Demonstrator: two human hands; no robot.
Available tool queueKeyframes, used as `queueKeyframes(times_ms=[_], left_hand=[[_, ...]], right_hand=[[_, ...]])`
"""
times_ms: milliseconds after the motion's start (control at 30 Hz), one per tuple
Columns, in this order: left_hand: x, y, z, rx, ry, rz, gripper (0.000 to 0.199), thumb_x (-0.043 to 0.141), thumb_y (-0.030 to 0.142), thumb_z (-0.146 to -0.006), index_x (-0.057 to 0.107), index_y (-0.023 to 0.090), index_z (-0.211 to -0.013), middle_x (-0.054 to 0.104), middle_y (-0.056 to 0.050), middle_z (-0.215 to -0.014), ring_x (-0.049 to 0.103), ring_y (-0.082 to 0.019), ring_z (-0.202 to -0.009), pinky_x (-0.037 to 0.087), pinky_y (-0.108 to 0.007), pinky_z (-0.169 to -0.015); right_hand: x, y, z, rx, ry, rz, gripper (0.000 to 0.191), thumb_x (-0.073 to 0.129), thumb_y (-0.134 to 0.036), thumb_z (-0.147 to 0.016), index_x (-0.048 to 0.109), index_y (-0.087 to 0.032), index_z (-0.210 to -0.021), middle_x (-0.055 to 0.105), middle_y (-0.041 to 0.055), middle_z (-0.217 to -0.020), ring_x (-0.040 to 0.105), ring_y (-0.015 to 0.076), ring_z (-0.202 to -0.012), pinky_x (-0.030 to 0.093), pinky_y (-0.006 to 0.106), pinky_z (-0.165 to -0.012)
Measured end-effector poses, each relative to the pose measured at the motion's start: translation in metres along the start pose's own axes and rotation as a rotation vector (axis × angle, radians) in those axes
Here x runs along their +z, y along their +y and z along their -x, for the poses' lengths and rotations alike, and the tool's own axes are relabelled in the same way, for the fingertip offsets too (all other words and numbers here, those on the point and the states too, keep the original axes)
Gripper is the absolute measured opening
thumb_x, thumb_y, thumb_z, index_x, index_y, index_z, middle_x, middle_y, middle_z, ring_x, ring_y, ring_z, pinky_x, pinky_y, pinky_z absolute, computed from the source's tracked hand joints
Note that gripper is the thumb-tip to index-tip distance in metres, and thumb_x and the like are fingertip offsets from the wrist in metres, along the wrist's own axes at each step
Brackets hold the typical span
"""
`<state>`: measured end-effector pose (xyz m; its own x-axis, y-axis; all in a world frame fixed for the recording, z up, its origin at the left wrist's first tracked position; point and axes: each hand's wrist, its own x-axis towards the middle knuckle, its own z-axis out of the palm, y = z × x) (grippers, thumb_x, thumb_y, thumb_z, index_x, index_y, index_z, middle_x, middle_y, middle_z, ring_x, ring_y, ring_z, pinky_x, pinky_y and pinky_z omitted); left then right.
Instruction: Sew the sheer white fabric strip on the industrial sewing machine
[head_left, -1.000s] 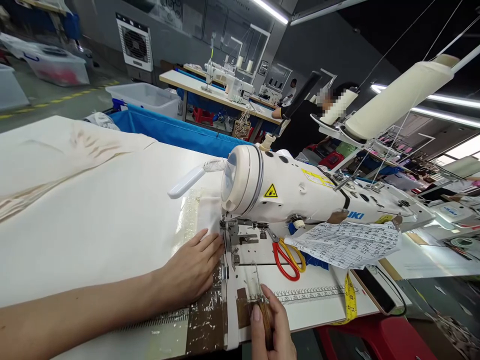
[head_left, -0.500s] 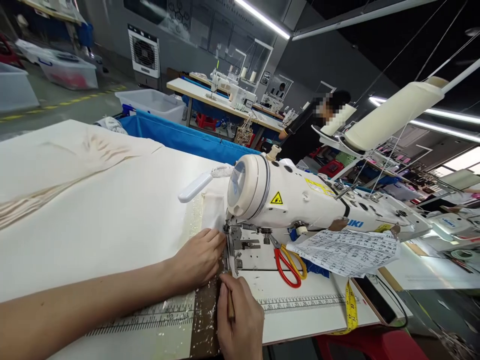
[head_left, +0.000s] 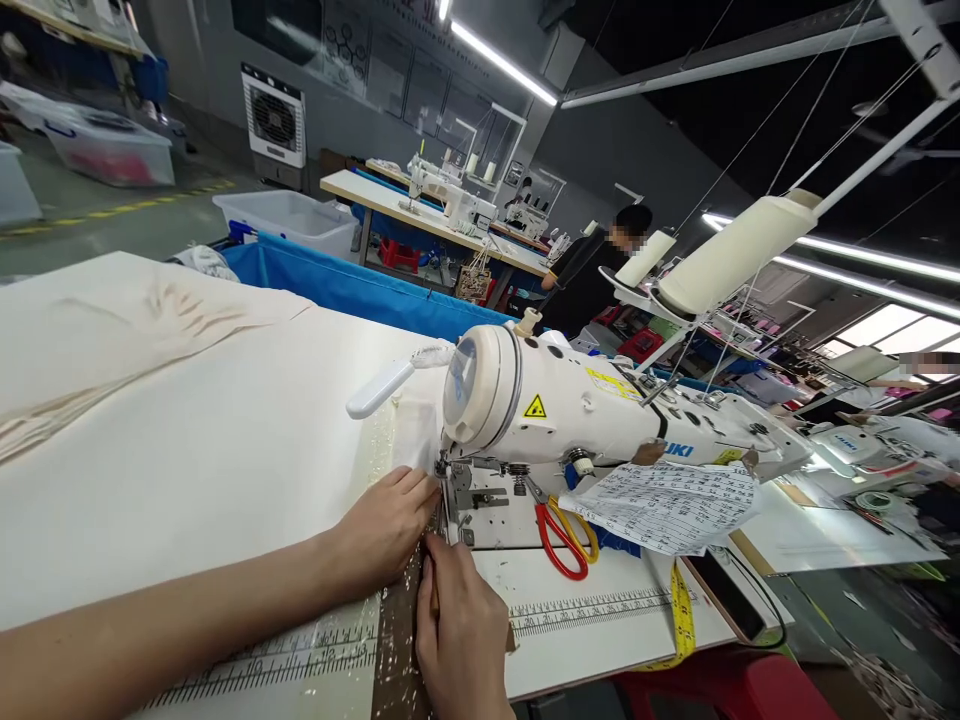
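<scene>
My left hand [head_left: 390, 525] lies palm down just left of the presser foot [head_left: 442, 468], fingers together and stretched toward it; its thumb is hidden. My right hand [head_left: 463, 625] is closed around a thin tool with a brown handle [head_left: 435, 598], its tip by my left fingers; most of it is covered. Both hands are at the head of a white sewing machine [head_left: 555, 395]. Behind the foot lies a piece of white fabric [head_left: 415, 432]. Below my hands runs a brown strip [head_left: 394, 660] dotted with white scraps.
Red-and-yellow scissors [head_left: 562, 540] lie right of the needle plate, by a hanging sheet of handwritten figures [head_left: 660, 505]. A yellow tape measure [head_left: 682, 615] and a phone [head_left: 724, 595] are farther right. Cream cloth [head_left: 165, 310] is spread at left. A person [head_left: 592, 285] stands beyond.
The view has shifted slightly, so the machine appears farther left. My right hand has turned a little over the brown-handled tool, hiding more of it. My left hand stays by the presser foot.
</scene>
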<state>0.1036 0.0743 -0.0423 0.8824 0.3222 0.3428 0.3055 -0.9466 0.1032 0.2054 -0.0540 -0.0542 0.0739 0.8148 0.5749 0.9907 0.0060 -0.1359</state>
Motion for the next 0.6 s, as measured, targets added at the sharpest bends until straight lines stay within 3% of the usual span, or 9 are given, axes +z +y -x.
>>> queueKeyframes(times_ms=[133, 267, 367, 467, 600], left_hand=[[0.005, 0.0, 0.003, -0.037, 0.058, 0.043, 0.03, 0.047, 0.007, -0.086, 0.065, 0.007, -0.11, 0.063, -0.015, -0.109, 0.058, -0.027, -0.097, 0.051, -0.041, -0.087], [0.016, -0.007, 0.007, -0.04, 0.157, 0.092, 0.033, 0.046, 0.006, -0.086, 0.064, 0.01, -0.114, 0.062, -0.013, -0.111, 0.057, -0.025, -0.102, 0.051, -0.039, -0.091], [0.019, -0.013, 0.005, -0.029, 0.18, 0.104, 0.034, 0.045, 0.007, -0.087, 0.064, 0.012, -0.115, 0.062, -0.013, -0.113, 0.057, -0.025, -0.106, 0.052, -0.039, -0.094], [0.017, -0.021, 0.004, -0.026, 0.166, 0.093, 0.036, 0.04, 0.007, -0.089, 0.064, 0.011, -0.116, 0.064, -0.013, -0.116, 0.058, -0.024, -0.107, 0.052, -0.038, -0.093], [0.015, -0.038, 0.013, 0.038, 0.203, 0.041, 0.037, 0.039, 0.011, -0.091, 0.065, 0.015, -0.116, 0.066, -0.011, -0.121, 0.06, -0.024, -0.113, 0.051, -0.037, -0.095]], right_hand=[[0.017, -0.005, 0.01, 0.081, 0.025, 0.078, 0.037, 0.034, -0.01, -0.09, 0.06, -0.019, -0.115, 0.066, 0.0075, -0.085, 0.064, 0.0212, -0.057, 0.046, 0.032, -0.052], [0.031, -0.013, 0.012, 0.167, 0.021, 0.228, 0.048, 0.048, -0.005, -0.071, 0.062, -0.018, -0.115, 0.065, 0.0093, -0.083, 0.065, 0.0261, -0.06, 0.049, 0.037, -0.055], [0.029, -0.014, 0.006, 0.149, -0.025, 0.302, 0.058, 0.056, -0.002, -0.061, 0.063, -0.013, -0.117, 0.066, 0.0108, -0.082, 0.066, 0.0266, -0.059, 0.051, 0.036, -0.052], [0.021, -0.015, -0.002, 0.096, -0.071, 0.309, 0.058, 0.059, -0.003, -0.061, 0.064, -0.012, -0.118, 0.066, 0.0097, -0.08, 0.065, 0.0244, -0.054, 0.051, 0.034, -0.047], [0.015, -0.022, 0.003, 0.178, -0.015, 0.278, 0.053, 0.067, -0.008, -0.061, 0.065, -0.018, -0.113, 0.067, 0.0064, -0.08, 0.065, 0.0253, -0.055, 0.054, 0.036, -0.049]])
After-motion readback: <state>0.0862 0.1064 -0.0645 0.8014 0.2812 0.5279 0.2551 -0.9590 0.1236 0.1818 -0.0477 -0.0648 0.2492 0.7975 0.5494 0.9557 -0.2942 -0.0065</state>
